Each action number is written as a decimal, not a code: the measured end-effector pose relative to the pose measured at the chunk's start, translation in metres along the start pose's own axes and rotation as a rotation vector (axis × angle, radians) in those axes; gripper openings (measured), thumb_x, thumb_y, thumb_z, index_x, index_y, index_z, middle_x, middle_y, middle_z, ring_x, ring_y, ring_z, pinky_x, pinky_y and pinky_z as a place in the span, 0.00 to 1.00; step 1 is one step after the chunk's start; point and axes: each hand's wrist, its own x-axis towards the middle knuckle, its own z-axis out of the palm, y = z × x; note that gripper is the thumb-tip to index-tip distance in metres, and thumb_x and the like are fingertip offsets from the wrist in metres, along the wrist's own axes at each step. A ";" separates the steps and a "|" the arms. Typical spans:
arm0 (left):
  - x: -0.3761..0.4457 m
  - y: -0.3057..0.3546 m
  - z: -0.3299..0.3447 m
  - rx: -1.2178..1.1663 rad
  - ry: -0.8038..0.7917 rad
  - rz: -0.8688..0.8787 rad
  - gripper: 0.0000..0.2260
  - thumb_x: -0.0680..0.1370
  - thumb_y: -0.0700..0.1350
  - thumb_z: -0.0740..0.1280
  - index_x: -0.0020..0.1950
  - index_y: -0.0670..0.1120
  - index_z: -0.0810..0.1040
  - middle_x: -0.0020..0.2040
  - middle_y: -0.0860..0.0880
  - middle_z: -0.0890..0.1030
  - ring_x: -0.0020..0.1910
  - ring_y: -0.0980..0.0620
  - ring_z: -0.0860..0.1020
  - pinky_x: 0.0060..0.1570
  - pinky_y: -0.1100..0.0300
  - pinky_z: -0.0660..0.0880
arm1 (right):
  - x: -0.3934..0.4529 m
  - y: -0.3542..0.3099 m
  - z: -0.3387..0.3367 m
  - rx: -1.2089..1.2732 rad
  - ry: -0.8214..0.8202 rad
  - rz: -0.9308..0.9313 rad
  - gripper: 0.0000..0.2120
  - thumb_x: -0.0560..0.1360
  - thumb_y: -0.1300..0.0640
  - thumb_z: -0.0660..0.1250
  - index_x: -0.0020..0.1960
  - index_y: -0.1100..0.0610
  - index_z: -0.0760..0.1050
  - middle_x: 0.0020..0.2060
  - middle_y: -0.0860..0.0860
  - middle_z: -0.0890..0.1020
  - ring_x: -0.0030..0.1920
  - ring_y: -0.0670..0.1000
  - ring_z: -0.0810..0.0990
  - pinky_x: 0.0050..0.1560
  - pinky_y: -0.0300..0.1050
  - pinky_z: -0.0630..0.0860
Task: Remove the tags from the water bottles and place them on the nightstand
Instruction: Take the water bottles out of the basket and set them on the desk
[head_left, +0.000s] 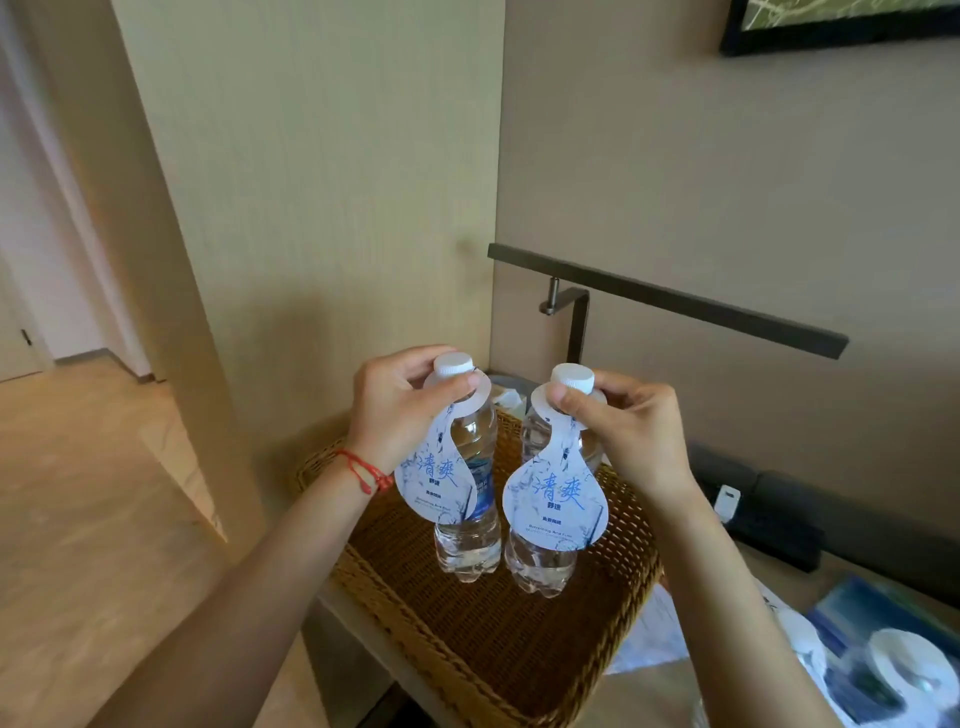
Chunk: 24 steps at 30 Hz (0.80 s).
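Two clear water bottles stand upright side by side in a wicker tray (519, 654). The left bottle (467, 540) and the right bottle (540, 566) both have white caps. A white card tag with blue writing hangs on each neck: the left tag (441, 483) and the right tag (556, 509). My left hand (400, 410), with a red cord at the wrist, pinches the ring of the left tag at the bottle's neck. My right hand (628, 431) pinches the ring of the right tag the same way.
The tray sits on the nightstand (649, 696) in a wall corner. A dark lamp arm (675, 301) runs above and behind the bottles. A dark unit with a white plug (727, 501) sits at the right. Blue and white printed items (872, 665) lie at the lower right. Wooden floor is at the left.
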 end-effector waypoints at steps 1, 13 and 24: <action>-0.002 0.005 -0.003 -0.003 0.011 0.003 0.12 0.66 0.42 0.75 0.38 0.61 0.82 0.35 0.62 0.83 0.36 0.61 0.79 0.40 0.65 0.77 | -0.001 -0.005 0.001 0.013 0.002 -0.007 0.02 0.67 0.57 0.73 0.36 0.51 0.82 0.29 0.44 0.84 0.31 0.43 0.81 0.31 0.34 0.75; -0.072 0.066 -0.046 -0.038 0.002 0.029 0.12 0.66 0.39 0.75 0.39 0.58 0.83 0.35 0.60 0.84 0.35 0.61 0.81 0.35 0.70 0.76 | -0.076 -0.058 0.011 0.048 -0.018 0.026 0.05 0.62 0.52 0.73 0.37 0.51 0.83 0.32 0.48 0.86 0.33 0.47 0.84 0.31 0.35 0.77; -0.155 0.122 -0.060 -0.090 -0.108 0.010 0.11 0.65 0.44 0.74 0.42 0.58 0.82 0.38 0.60 0.84 0.37 0.60 0.82 0.36 0.69 0.76 | -0.182 -0.108 0.006 0.002 0.135 0.144 0.04 0.65 0.55 0.74 0.40 0.53 0.84 0.32 0.52 0.86 0.33 0.49 0.83 0.31 0.38 0.78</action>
